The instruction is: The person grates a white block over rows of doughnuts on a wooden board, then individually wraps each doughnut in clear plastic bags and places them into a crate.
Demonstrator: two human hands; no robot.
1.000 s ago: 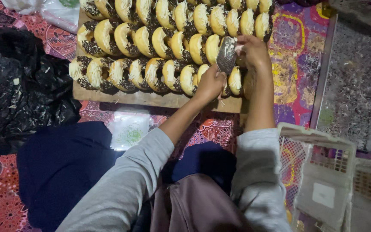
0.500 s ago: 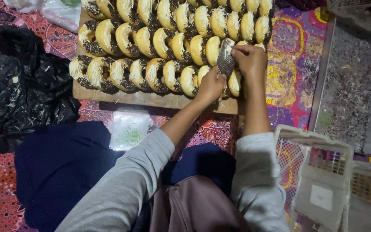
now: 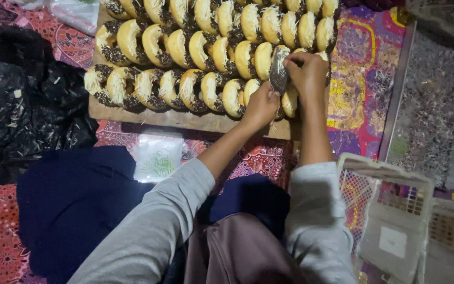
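Rows of ring doughnuts [image 3: 211, 52] with chocolate sprinkles and pale shreds stand on edge on a wooden board [image 3: 174, 120]. My left hand [image 3: 261, 108] grips the lower end of a small metal grater [image 3: 278, 73] held upright over the front row's right end. My right hand [image 3: 308, 73] is closed against the grater's upper right side; whatever is under its fingers is hidden. Both grey sleeves reach in from the bottom.
A black plastic bag [image 3: 27, 110] lies at the left, and a clear bag [image 3: 158, 156] sits below the board. A metal tray of dark sprinkles [image 3: 426, 105] stands on the right. A white plastic basket [image 3: 395, 221] is at the lower right. A patterned mat [image 3: 361, 63] lies underneath.
Both hands and the grater have dropped slightly towards the front row of doughnuts. My right hand has slid a little down along the grater.
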